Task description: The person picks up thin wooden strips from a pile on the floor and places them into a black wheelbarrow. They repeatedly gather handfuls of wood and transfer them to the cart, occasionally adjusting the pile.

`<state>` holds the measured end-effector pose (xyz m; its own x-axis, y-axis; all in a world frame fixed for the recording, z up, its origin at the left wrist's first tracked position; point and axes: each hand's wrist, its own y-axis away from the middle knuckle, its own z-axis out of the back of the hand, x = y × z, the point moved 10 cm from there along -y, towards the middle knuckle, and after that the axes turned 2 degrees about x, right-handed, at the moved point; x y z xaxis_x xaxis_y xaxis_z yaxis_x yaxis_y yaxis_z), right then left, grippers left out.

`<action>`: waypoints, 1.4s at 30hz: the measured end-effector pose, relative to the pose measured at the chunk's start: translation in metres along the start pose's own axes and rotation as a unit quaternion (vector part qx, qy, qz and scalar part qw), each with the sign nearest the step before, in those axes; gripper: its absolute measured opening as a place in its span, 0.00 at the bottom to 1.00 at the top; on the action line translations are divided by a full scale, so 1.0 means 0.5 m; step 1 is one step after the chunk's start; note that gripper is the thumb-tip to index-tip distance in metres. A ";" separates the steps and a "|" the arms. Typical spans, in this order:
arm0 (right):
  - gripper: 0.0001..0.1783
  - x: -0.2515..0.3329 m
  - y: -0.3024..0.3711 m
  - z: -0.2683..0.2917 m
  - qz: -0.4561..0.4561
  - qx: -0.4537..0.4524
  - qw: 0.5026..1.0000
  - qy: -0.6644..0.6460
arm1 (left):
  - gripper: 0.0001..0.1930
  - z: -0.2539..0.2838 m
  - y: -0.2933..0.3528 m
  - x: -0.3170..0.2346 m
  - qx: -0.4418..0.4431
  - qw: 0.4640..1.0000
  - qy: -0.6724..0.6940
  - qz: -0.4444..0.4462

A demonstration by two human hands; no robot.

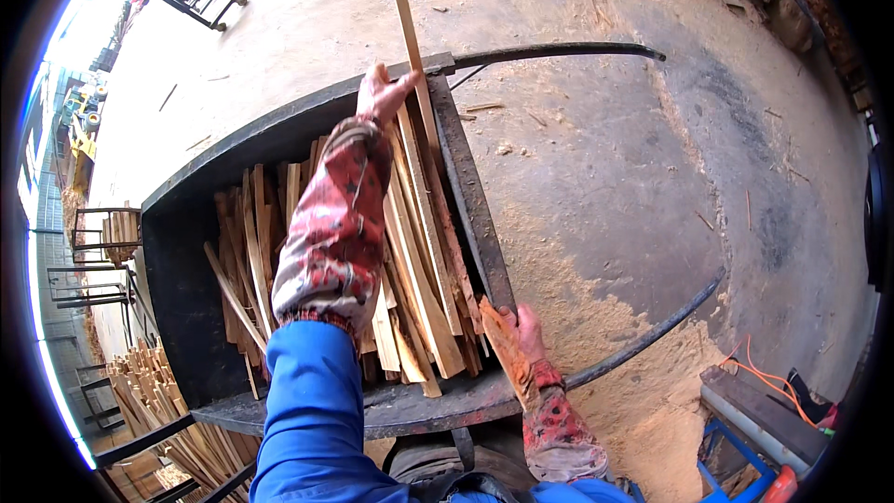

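A black metal cart [480, 214] stands in front of me, with many rough wooden strips [410, 251] lying lengthwise in it. My left hand [384, 95] reaches over them to the far rim. Its fingers are apart, and the thumb side is against a long, pale wooden strip [407, 23] that sticks out past that rim. At the near right corner my right hand [527, 333] is closed on the bark-edged end of a wooden strip [506, 354]. Whether both hands touch the same piece, I cannot tell. Stained, patterned sleeve covers [331, 214] hide my wrists.
Two curved metal bars [559, 50] stick out from the cart's right side. Sawdust [605, 354] covers the floor there. A bench with a blue frame [745, 419] and an orange cord [778, 382] stands at lower right. More stacked strips [154, 391] are at lower left.
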<state>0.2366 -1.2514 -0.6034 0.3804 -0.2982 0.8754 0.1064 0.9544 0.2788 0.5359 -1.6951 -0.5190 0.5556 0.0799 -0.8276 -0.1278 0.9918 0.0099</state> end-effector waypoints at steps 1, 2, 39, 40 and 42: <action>0.26 0.050 0.000 0.016 0.026 0.004 0.996 0.087 | 0.34 -0.002 -0.022 -0.026 -0.026 1.000 0.002 -0.007; 0.26 0.073 -0.002 0.025 0.020 0.005 0.997 0.076 | 0.34 -0.010 -0.043 -0.057 -0.050 0.999 0.005 -0.015; 0.29 0.260 0.216 0.098 0.020 0.046 0.999 0.007 | 0.39 0.048 0.399 -0.255 0.092 0.966 0.005 -0.241; 0.31 0.299 0.213 0.087 0.035 0.050 0.998 0.026 | 0.37 0.052 0.418 -0.231 0.075 0.969 -0.008 -0.237; 0.35 0.319 0.184 0.087 0.081 0.030 0.985 0.153 | 0.29 0.046 0.491 -0.195 0.099 0.974 -0.002 -0.205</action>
<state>0.2672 -1.2117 -0.4210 0.6471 -0.1160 0.7535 -0.0287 0.9839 0.1762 0.4694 -1.4573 -0.4230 0.5289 -0.3265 -0.7834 0.2666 0.9402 -0.2119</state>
